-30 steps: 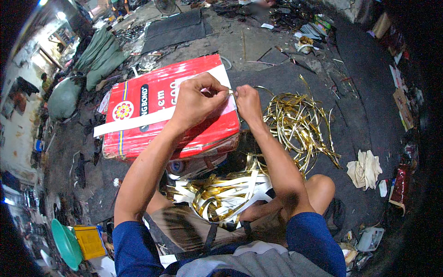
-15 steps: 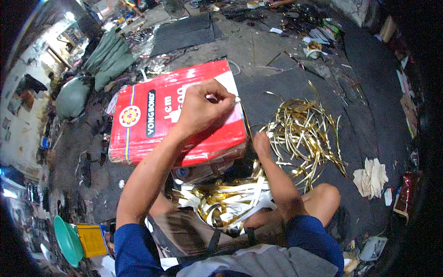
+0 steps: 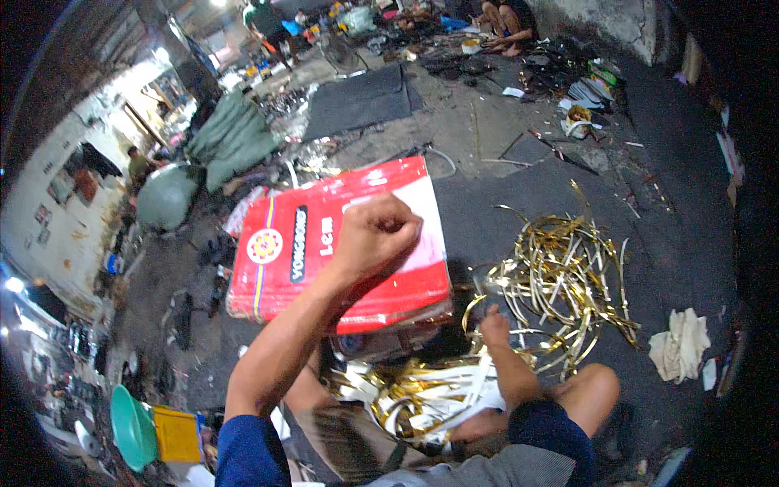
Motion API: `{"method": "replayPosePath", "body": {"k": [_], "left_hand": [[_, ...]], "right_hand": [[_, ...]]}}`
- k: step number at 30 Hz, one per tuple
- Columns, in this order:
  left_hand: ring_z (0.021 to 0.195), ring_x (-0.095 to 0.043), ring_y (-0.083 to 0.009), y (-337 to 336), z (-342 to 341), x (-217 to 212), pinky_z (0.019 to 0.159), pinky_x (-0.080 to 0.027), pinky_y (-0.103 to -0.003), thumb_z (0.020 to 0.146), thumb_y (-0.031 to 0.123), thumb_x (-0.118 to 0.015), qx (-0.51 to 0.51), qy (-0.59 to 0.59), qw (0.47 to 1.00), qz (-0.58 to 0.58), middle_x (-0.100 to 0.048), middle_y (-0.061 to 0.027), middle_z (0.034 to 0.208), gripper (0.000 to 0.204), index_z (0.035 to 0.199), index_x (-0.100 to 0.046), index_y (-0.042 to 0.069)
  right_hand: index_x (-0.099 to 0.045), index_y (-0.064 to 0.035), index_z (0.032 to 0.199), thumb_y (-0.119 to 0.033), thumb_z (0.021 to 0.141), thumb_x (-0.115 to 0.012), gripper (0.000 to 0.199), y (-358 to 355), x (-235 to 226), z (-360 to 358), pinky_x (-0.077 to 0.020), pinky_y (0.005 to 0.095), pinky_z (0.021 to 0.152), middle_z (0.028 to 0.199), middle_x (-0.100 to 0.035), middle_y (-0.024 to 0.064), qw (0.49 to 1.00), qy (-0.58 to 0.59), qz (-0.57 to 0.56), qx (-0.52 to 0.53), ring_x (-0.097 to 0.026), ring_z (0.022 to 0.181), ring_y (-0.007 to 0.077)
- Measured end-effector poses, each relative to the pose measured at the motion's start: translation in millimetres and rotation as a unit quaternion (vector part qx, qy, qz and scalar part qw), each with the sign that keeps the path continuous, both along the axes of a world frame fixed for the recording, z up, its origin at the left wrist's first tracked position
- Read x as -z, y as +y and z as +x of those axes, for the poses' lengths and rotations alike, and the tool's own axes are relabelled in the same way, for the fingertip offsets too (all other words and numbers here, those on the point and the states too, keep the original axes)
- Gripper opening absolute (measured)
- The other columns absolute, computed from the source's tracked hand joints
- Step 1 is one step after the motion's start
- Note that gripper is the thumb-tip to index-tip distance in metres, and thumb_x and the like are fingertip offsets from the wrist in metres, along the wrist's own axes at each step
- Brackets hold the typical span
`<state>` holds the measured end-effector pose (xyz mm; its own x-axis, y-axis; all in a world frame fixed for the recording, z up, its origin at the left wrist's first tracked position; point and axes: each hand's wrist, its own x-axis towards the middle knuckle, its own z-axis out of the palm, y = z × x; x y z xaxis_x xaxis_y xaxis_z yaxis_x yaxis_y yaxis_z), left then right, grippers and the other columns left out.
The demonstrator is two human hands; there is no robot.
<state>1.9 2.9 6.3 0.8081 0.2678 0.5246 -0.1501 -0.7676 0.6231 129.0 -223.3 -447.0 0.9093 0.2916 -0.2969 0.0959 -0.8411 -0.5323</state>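
The right hand (image 3: 495, 327) had drawn farther from the left hand (image 3: 377, 235), clenched over the red box (image 3: 312, 253); the right's grip was unclear.

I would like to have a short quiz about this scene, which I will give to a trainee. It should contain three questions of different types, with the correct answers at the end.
1. Multiple choice: which of these is nearest to the person's right hand?
A) the green basin
B) the pile of gold strips
C) the standing fan
2. True or false: in this view, the left hand appears over the red box.
3. Fill in the missing word: the crumpled cream cloth lies to the ____ of the pile of gold strips.

Key: 1. B; 2. True; 3. right
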Motion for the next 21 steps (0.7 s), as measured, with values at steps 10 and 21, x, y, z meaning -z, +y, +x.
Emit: {"method": "replayPosePath", "body": {"k": [10,21], "left_hand": [[0.079,-0.067,-0.0158,-43,-20,-16,0.068,-0.054,-0.029,0.080,0.001,-0.075,0.150,-0.128,0.980,0.011,-0.068,-0.0089,0.092,0.013,0.093,-0.075,0.002],[0.058,-0.053,-0.0037,-215,-108,47,0.051,-0.041,-0.028,0.105,0.032,-0.058,0.308,-0.012,0.816,-0.490,-0.054,0.0013,0.058,0.033,0.102,-0.062,0.000]], "right_hand": [[-0.075,-0.0014,0.091,-0.016,0.087,-0.058,0.023,-63,-151,118,-0.0588,0.0503,0.082,0.109,-0.071,0.0288,0.985,-0.119,-0.125,-0.031,-0.071,0.102,0.0419],[-0.060,0.0020,0.103,-0.012,0.108,-0.048,0.019,-95,-500,-100,-0.0466,0.0276,0.081,0.092,-0.060,0.0060,0.864,-0.275,0.319,-0.276,-0.055,0.086,0.0140]]}}
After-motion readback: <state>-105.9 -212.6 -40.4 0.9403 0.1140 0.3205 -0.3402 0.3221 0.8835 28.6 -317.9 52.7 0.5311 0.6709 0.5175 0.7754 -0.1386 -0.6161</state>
